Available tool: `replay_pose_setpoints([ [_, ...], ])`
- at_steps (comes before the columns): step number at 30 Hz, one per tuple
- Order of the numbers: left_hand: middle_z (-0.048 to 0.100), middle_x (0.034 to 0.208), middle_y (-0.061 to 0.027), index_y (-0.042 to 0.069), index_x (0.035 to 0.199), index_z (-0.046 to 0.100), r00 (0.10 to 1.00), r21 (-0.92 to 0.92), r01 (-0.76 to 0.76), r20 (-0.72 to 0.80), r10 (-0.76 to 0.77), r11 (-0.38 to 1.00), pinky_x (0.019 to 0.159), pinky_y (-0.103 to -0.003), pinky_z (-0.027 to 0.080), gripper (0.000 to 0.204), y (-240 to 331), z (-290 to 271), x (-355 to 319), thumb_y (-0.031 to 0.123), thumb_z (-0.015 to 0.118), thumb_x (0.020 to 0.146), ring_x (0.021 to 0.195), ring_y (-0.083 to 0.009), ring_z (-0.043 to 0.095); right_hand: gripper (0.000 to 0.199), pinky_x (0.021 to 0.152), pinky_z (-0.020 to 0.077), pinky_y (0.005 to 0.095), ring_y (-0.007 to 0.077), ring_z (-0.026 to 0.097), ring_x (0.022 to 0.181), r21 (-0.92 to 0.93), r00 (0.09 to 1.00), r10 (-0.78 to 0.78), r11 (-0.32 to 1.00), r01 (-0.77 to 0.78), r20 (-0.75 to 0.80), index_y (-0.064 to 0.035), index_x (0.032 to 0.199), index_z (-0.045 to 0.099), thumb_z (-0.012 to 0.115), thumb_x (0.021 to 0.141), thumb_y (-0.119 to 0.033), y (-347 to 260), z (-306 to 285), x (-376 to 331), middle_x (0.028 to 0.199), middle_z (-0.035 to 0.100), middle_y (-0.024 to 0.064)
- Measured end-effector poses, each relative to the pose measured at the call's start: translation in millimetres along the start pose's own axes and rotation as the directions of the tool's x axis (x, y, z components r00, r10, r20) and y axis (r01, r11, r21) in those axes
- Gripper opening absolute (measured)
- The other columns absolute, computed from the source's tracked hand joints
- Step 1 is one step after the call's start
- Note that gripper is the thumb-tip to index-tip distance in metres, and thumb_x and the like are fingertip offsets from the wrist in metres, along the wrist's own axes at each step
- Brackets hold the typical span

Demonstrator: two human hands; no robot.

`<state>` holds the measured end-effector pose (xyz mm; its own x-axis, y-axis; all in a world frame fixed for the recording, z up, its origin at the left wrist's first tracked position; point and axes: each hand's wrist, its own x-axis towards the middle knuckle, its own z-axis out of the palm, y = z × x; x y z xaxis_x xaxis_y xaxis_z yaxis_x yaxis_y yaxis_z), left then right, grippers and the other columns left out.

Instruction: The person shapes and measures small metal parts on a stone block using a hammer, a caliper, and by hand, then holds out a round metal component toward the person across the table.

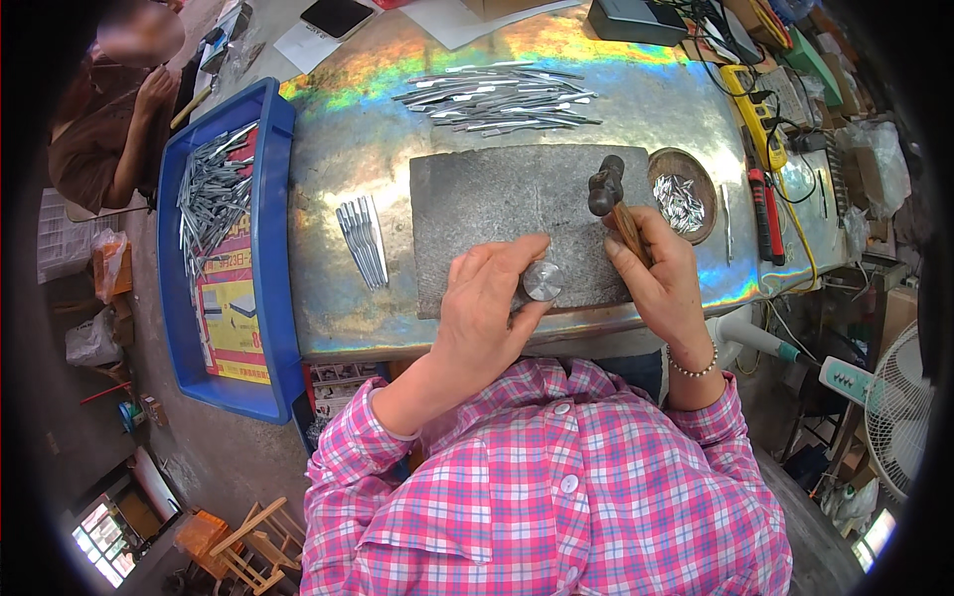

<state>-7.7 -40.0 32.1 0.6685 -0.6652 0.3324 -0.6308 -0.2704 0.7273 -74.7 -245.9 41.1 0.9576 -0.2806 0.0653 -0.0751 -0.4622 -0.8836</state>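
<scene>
My left hand (pixel 481 306) curls its thumb and fingers round a short metal cylinder (pixel 542 282) with a shiny flat top, at the near edge of a dark flat slab (pixel 477 189). In my right hand (pixel 668 270) is a hammer (pixel 627 230), gripped by its wooden handle; its dark head points up and away above the slab's right part. Left of the slab lies a small fanned row of thin metal rods (pixel 363 243). To its right, a round brown bowl (pixel 708 189) holds many small shiny metal pieces (pixel 679 203).
A pile of metal rods (pixel 502 97) lies beyond the slab. At left stands a blue crate (pixel 273 219) with more rods. A red-and-black tool (pixel 766 214), a yellow meter (pixel 752 114) and cables lie at right. A fan (pixel 899 412) stands lower right; another person (pixel 104 124) is far left.
</scene>
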Motion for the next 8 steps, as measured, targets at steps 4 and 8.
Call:
replay_pose_setpoints([
  [4,0.061,0.105,-0.0126,0.002,0.121,0.050,0.992,0.062,-0.105,-0.057,0.108,0.993,0.082,-0.039,0.042,0.061,-2.5,0.9,1.4,-0.004,0.074,0.065,0.093,-0.0295,0.059,0.021,0.056,0.0428,0.0296,0.0183,0.056,0.060,-0.014,1.000,-0.016,1.000,0.016,-0.018,0.0007,0.103,0.058,0.062,0.085,-0.009,-0.6,0.4,0.3,0.073,0.059,0.0118],
  [8,0.061,0.105,-0.0132,0.002,0.122,0.050,0.992,0.059,-0.109,-0.062,0.113,0.992,0.081,-0.040,0.042,0.062,-5.7,1.2,1.0,-0.003,0.075,0.065,0.095,-0.0305,0.059,0.022,0.057,0.0433,0.0300,0.0193,0.057,0.061,-0.049,1.000,0.005,0.999,-0.005,-0.008,0.0001,0.104,0.058,0.063,0.085,-0.010,-3.0,0.4,0.9,0.074,0.059,0.0122],
])
